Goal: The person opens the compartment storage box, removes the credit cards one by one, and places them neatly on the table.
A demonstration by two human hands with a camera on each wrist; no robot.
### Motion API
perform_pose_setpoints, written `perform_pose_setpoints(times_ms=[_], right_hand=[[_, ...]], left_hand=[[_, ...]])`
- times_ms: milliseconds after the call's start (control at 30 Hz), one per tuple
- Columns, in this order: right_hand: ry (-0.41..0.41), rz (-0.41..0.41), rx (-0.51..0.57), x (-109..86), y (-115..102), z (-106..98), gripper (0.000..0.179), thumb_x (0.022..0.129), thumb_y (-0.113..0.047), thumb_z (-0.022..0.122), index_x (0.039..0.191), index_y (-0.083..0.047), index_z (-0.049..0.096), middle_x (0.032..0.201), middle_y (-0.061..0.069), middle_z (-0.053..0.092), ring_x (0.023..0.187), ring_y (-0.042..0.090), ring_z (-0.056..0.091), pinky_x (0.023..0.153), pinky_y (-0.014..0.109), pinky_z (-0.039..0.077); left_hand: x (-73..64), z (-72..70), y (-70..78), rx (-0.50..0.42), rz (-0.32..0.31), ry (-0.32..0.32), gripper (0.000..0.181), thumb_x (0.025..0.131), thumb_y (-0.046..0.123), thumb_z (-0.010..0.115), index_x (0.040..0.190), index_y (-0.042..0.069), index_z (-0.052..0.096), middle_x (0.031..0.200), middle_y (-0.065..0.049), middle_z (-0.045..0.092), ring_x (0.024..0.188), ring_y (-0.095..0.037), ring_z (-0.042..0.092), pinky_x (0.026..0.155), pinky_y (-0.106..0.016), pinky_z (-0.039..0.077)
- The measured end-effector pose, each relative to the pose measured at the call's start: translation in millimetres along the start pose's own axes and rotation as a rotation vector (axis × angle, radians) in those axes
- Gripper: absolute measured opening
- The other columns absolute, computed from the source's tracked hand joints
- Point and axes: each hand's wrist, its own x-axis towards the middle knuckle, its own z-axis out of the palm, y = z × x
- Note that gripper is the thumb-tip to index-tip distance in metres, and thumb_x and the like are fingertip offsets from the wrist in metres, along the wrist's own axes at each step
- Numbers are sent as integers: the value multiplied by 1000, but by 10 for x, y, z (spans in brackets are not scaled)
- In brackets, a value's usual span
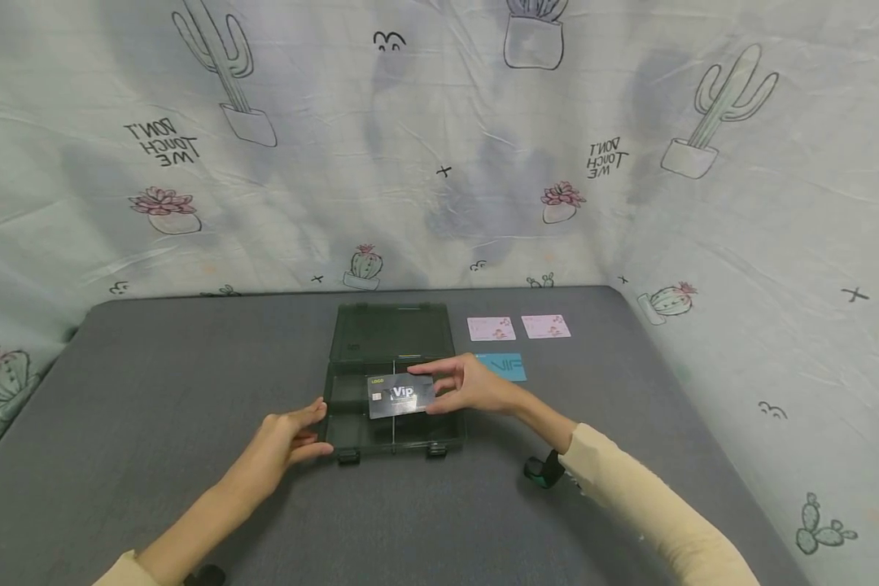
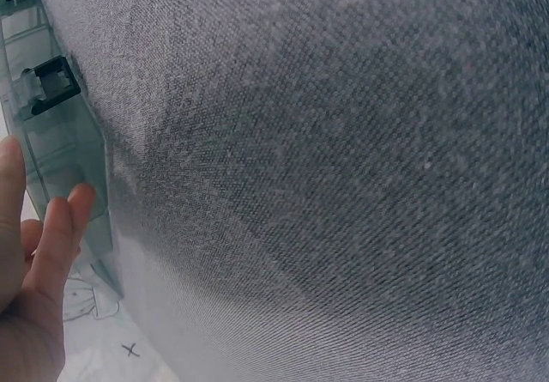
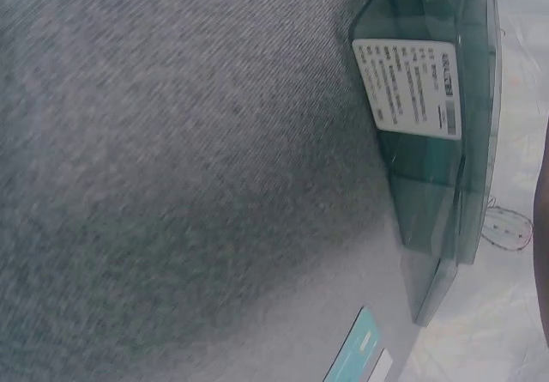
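Observation:
A dark green translucent storage box (image 1: 347, 431) lies on the table with its lid (image 1: 388, 334) folded back. Over its divided tray, a black card (image 1: 403, 397) marked "Vip" is pinched at its right end by my right hand (image 1: 472, 387). My left hand (image 1: 282, 439) rests against the box's left side, fingers fairly straight; in the left wrist view its fingers (image 2: 64, 236) lie along the clear wall near a black latch (image 2: 58, 86). The right wrist view gives the box's other side, with a white label (image 3: 412, 86); the card is not visible there.
Right of the lid lie two pink cards (image 1: 491, 329) side by side. A blue card (image 1: 509, 366) sits below them, partly covered by my right hand. The grey table (image 1: 190, 366) meets a cactus-print curtain (image 1: 300, 203) at the back and right.

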Motion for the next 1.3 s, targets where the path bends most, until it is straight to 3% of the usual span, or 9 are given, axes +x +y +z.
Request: perform_pose_setpoints(times_ms=[200, 400, 633, 867, 900, 967, 1100, 1200, 1300], right_hand=[[-4, -9, 3, -76, 6, -96, 61, 81, 1, 75, 137, -7, 54, 99, 1, 69, 80, 9, 58, 59, 23, 41], [-9, -12, 27, -139, 5, -187, 63, 80, 2, 75, 138, -3, 52, 134, 3, 54, 86, 10, 60, 69, 24, 48], [5, 20, 5, -236, -10, -319, 62, 79, 2, 76, 137, -8, 55, 144, 8, 46, 90, 14, 61, 70, 25, 49], [-6, 52, -6, -340, -18, -442, 61, 80, 1, 75, 137, -9, 54, 137, -1, 50, 92, 13, 58, 68, 23, 47], [-8, 57, -1, -358, -21, -452, 61, 80, 1, 75, 137, -8, 54, 122, -4, 59, 89, 12, 57, 67, 23, 46], [-15, 65, 5, -398, -12, -475, 61, 80, 1, 74, 137, -8, 54, 98, -8, 60, 83, 10, 55, 66, 22, 45], [-36, 72, 45, -474, 24, -514, 62, 81, 3, 73, 138, -4, 51, 76, -5, 51, 73, 10, 51, 67, 23, 46], [-41, 70, 67, -539, 66, -542, 63, 81, 4, 72, 139, -1, 49, 95, 1, 58, 75, 10, 53, 68, 24, 48], [-28, 69, 80, -621, 105, -564, 64, 81, 3, 73, 140, 0, 47, 105, 2, 55, 74, 9, 52, 67, 23, 47]], left_hand=[[-1, 24, 11, 0, -6, -4, 58, 77, 7, 77, 122, -20, 53, 131, -34, 47, 92, -37, 68, 73, -35, 59], [8, 41, 23, 5, 9, 6, 57, 77, 5, 77, 122, -20, 53, 130, -33, 48, 92, -37, 68, 74, -33, 59], [40, 32, 38, 11, 5, -6, 58, 77, 4, 76, 124, -19, 52, 131, -33, 46, 91, -37, 68, 74, -34, 59], [54, 11, 58, -7, -9, -11, 57, 77, 3, 76, 124, -20, 52, 132, -33, 46, 92, -38, 67, 74, -35, 59], [54, 6, 59, -7, -9, -12, 57, 77, 3, 76, 124, -19, 52, 132, -33, 46, 92, -38, 67, 75, -35, 59], [55, 7, 59, -7, -10, -12, 57, 77, 3, 76, 124, -19, 52, 132, -33, 46, 92, -37, 67, 75, -35, 59], [57, 8, 54, -8, -11, -10, 57, 77, 3, 75, 124, -19, 52, 132, -32, 46, 92, -37, 68, 74, -35, 59], [59, 5, 53, -12, -10, -10, 57, 77, 3, 75, 124, -19, 52, 132, -32, 46, 92, -37, 68, 75, -35, 59], [64, -1, 63, -15, -14, -11, 57, 77, 3, 75, 124, -19, 52, 132, -33, 46, 92, -37, 68, 74, -35, 59]])
